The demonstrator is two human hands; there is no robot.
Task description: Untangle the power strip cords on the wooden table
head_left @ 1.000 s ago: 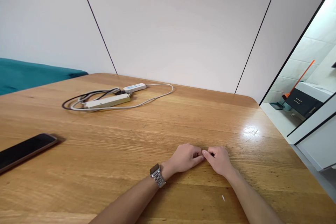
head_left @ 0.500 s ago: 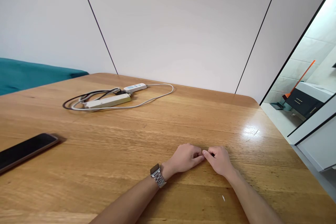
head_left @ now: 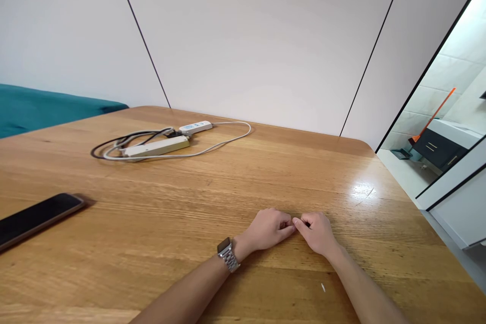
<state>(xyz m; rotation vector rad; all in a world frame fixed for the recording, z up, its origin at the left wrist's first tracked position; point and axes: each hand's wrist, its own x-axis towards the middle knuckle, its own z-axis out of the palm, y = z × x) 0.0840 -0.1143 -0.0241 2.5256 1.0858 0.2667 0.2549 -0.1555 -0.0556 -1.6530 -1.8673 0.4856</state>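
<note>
My left hand (head_left: 269,229) and my right hand (head_left: 318,234) rest on the wooden table (head_left: 212,187), with their thumbs and curled fingertips meeting. Both are closed in a pinch; whatever may be between the fingers is hidden or too small to name. A watch (head_left: 228,254) with a metal band is on my left wrist. Close to my right forearm lies a small white sliver (head_left: 323,287), and a thin pale strip (head_left: 370,192) lies farther off in the glare at the right.
At the back left are a power strip (head_left: 157,147) with coiled cables and a second white plug block (head_left: 195,127). A dark phone (head_left: 38,218) lies at the left. Behind the table stands a white wall (head_left: 250,40); a teal seat (head_left: 49,106) is at far left.
</note>
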